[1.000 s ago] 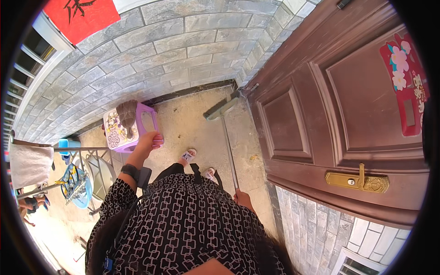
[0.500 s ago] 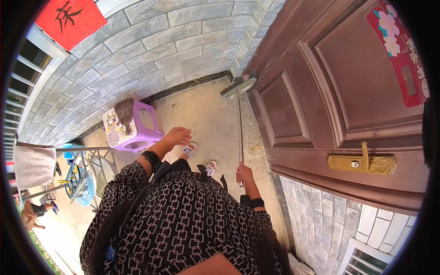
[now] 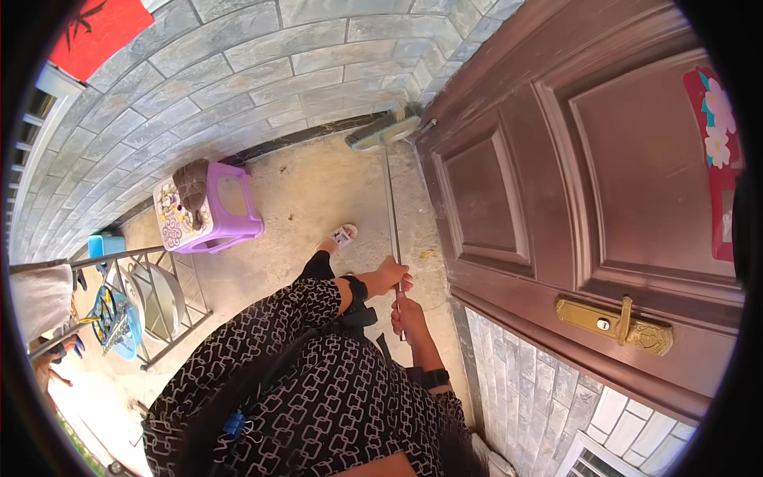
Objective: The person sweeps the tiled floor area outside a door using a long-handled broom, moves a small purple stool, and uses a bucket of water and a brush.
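Note:
Both hands are on a broom (image 3: 391,191) with a long thin metal pole. My left hand (image 3: 389,275) is closed round the pole, just above my right hand (image 3: 408,318), which grips it near its lower end. The broom's wide pale head (image 3: 385,133) with dark bristles lies on the floor in the far corner, against the base of the stone wall and close to the door. A small dark loose piece (image 3: 427,254) lies on the floor to the right of the pole.
On the right stands a brown panelled door (image 3: 509,191) with a brass handle (image 3: 616,322). To the left, a purple stool (image 3: 226,208) bears a dark brown cloth item (image 3: 191,191). Nearer, a metal rack (image 3: 175,326) holds basins. Grey brick wall (image 3: 278,71) closes the far side.
My left hand has come from the air on the left onto the pole and closed on it. The broom head has shifted left along the wall, and my view has turned slightly.

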`<state>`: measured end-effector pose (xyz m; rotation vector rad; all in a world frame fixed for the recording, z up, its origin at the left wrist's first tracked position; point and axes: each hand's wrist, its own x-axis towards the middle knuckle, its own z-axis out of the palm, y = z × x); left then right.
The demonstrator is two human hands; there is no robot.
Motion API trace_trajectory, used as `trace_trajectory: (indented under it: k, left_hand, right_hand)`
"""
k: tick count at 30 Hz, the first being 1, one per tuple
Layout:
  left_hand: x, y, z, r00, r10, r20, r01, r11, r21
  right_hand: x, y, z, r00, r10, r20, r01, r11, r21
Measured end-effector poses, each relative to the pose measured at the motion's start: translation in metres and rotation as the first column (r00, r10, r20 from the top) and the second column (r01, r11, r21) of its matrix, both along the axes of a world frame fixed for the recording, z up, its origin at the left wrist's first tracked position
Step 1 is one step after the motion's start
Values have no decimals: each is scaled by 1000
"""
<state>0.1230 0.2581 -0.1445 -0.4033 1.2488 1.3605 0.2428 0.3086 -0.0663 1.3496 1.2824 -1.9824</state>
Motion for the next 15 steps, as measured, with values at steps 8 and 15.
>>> trace_trajectory:
  k: [8,15]
  left_hand:
    - [-54,14,-46,963,-148,225,144,989,32]
    - [-67,13,-26,968,-190,164,181,981,70]
  right_hand:
    - [-64,13,-18,969,-140,202,179,965,-191]
    - [-66,15,-9,979,-64,196,86,991,-105]
